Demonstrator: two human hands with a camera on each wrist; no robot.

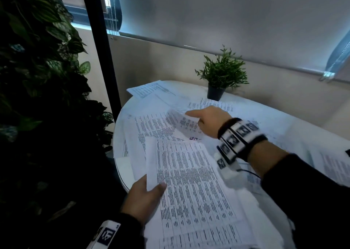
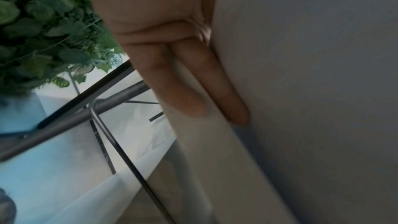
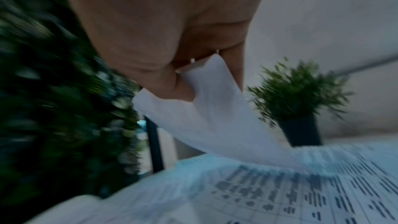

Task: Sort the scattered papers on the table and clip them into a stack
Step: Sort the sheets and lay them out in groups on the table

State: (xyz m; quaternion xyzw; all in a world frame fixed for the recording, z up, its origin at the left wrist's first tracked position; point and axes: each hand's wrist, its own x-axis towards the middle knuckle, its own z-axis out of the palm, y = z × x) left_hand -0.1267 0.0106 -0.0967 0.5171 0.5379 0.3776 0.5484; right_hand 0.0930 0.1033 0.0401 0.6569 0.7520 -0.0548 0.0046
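Printed sheets lie scattered over the round white table [image 1: 265, 114]. My left hand [image 1: 145, 195] grips a bundle of printed papers [image 1: 191, 188] near the front edge, thumb on top. From the left wrist view, fingers [image 2: 185, 94] lie flat against the bundle's blank underside [image 2: 301, 91]. My right hand [image 1: 206, 121] reaches over the middle of the table and pinches the corner of a single sheet [image 1: 181, 121], lifting it off the pile. The right wrist view shows that sheet [image 3: 211, 108] curling up between thumb and fingers. No clip shows in any view.
A small potted plant [image 1: 220, 78] stands at the back of the table. Large leafy foliage [image 1: 34, 78] and a black pole [image 1: 102, 45] are at the left. More papers [image 1: 151, 89] lie at the far left edge and others [image 1: 333, 165] at the right.
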